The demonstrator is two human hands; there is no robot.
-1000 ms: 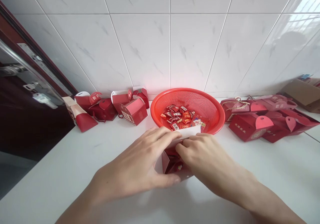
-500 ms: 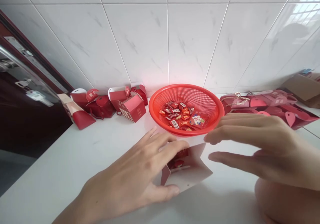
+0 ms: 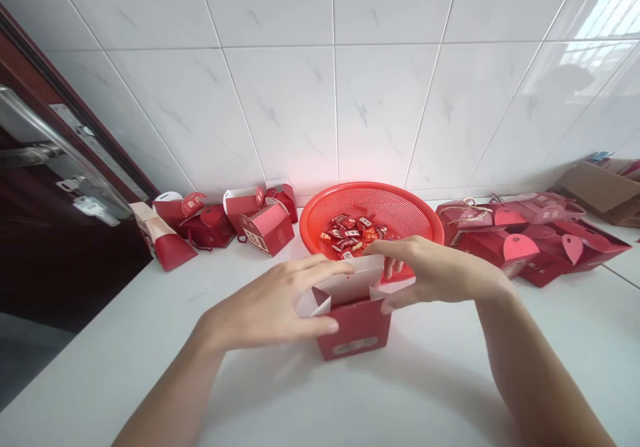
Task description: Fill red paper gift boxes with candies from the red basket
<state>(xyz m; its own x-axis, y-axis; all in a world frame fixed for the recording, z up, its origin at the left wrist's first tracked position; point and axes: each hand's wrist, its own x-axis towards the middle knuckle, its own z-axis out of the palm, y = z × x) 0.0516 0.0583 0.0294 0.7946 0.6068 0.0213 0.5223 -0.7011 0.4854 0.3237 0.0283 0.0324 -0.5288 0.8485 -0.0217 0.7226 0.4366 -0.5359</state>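
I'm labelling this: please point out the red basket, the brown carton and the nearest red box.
Red basket [image 3: 397, 212], head view: inner mesh wall.
Brown carton [image 3: 597, 189], head view: side panel.
Nearest red box [image 3: 362, 323], head view: front panel.

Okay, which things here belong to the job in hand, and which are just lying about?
Job: open red box, between left hand and right hand; likely the red basket, wrapped sweets and similar red boxes.

Seemingly just about: brown cardboard box, keys at the door.

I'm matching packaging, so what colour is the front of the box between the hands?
The box front is dark red; the head view shows it best.
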